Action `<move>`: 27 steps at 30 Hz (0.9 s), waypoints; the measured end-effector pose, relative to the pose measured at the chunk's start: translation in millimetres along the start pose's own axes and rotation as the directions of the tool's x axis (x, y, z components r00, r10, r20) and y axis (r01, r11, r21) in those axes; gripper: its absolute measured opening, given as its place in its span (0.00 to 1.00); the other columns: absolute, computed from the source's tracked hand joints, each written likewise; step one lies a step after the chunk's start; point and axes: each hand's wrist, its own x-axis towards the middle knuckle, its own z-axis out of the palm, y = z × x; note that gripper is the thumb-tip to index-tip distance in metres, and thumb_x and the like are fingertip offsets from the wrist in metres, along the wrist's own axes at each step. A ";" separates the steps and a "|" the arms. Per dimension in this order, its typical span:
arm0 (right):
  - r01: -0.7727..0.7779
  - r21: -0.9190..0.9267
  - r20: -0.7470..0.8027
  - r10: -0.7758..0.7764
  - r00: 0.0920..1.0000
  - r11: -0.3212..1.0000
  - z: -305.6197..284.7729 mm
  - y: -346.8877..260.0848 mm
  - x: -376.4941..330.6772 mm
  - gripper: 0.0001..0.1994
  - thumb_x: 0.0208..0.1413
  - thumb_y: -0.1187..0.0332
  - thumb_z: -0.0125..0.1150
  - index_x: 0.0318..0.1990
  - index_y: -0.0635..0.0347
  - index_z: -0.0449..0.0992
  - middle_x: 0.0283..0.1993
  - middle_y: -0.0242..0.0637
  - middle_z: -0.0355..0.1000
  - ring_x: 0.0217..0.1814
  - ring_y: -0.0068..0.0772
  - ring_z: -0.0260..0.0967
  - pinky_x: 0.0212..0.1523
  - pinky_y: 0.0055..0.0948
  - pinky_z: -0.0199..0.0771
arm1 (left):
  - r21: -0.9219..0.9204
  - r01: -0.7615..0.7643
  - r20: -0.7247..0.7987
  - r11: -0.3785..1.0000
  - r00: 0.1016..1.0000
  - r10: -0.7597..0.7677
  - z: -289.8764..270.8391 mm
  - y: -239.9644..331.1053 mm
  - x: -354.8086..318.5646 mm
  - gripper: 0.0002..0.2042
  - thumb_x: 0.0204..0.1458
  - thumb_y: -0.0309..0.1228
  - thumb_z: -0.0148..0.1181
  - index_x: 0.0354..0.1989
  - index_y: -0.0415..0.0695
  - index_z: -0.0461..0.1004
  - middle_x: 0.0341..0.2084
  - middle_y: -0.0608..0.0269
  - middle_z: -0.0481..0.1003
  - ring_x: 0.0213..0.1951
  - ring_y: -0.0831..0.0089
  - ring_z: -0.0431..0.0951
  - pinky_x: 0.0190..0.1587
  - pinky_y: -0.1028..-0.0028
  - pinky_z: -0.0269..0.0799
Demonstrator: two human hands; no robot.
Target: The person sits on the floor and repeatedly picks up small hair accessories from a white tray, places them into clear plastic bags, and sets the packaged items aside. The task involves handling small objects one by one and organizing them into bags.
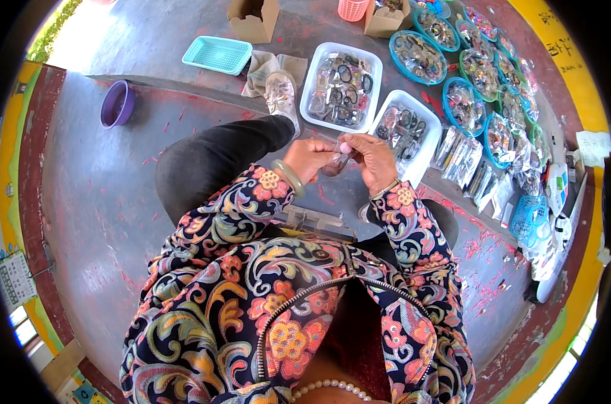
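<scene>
Both hands meet in front of me, just beyond my lap. My left hand (309,160) is closed, thumb and fingers pinching a small clear plastic bag (334,167) with something brownish in it. My right hand (374,161) is closed at the bag's upper edge, where a small pink round piece (346,147) shows by its fingertips. Whether that piece is inside the bag or apart from it, I cannot tell. Beyond my hands stands a white tub (304,87) of small bagged items and dark hair ties. A second white tub (432,138) with similar contents is beside my right hand.
Several round blue and green baskets (394,62) of small packets fill the far right. Flat clear packets (457,158) lie near the second tub. A turquoise basket (218,55), a purple basin (118,104) and a cardboard box (255,23) stand at the far left. Red scraps litter the floor.
</scene>
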 end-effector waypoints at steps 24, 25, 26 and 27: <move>0.006 -0.021 0.040 -0.005 0.999 1.000 11.7 4.4 -4.5 0.11 0.46 0.63 0.60 0.33 0.61 0.75 0.26 0.28 0.71 0.29 0.16 0.64 0.32 0.17 0.59 | -0.068 -0.114 0.035 0.991 0.993 0.117 -4.5 -21.6 14.4 0.09 0.43 0.27 0.59 0.32 0.35 0.73 0.24 0.68 0.72 0.27 0.84 0.67 0.31 0.83 0.60; 0.001 -0.003 0.047 0.000 0.999 1.000 12.7 3.3 -4.5 0.12 0.46 0.62 0.60 0.34 0.60 0.75 0.26 0.27 0.71 0.29 0.16 0.64 0.33 0.17 0.58 | -0.083 -0.108 0.034 0.991 0.993 0.111 -5.4 -21.6 14.3 0.09 0.43 0.27 0.59 0.31 0.35 0.73 0.24 0.68 0.72 0.27 0.84 0.67 0.31 0.83 0.60; -0.005 0.015 0.053 0.004 0.999 1.000 13.6 2.2 -4.5 0.12 0.46 0.62 0.60 0.34 0.60 0.75 0.26 0.27 0.71 0.29 0.16 0.64 0.33 0.16 0.58 | -0.098 -0.101 0.033 0.990 0.994 0.105 -6.3 -21.7 14.2 0.08 0.43 0.27 0.59 0.31 0.36 0.73 0.24 0.68 0.72 0.27 0.84 0.67 0.31 0.83 0.61; -0.011 0.003 0.078 0.010 0.997 1.000 13.6 0.8 -4.1 0.12 0.46 0.62 0.60 0.35 0.59 0.75 0.27 0.27 0.71 0.29 0.15 0.64 0.33 0.16 0.58 | -0.114 -0.095 0.033 0.989 0.995 0.099 -7.0 -22.1 14.4 0.08 0.43 0.26 0.59 0.30 0.36 0.73 0.23 0.68 0.72 0.27 0.84 0.67 0.31 0.83 0.61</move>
